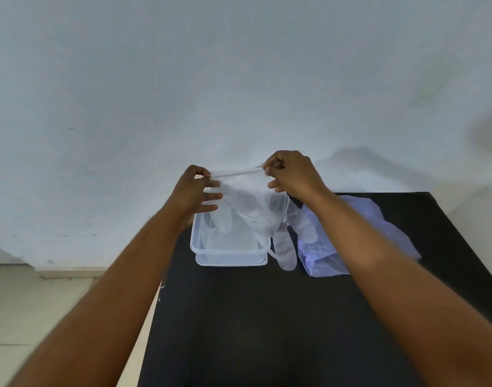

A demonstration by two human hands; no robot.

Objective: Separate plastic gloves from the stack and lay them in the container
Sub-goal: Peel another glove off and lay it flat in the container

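A thin clear plastic glove (pixel 247 208) hangs stretched between my two hands above the clear plastic container (pixel 231 259). My left hand (pixel 194 191) pinches the glove's cuff at its left corner, and my right hand (pixel 292 174) pinches the right corner. The glove's fingers dangle down, one finger (pixel 286 252) hanging outside the container's right wall. The stack of plastic gloves (pixel 323 247) lies crumpled on the black table to the right of the container, partly hidden by my right forearm.
The black table (pixel 253 317) stands against a pale blue-grey wall (pixel 239 79). Its left edge runs beside a light tiled floor (pixel 30 303). The container sits near the table's far left corner.
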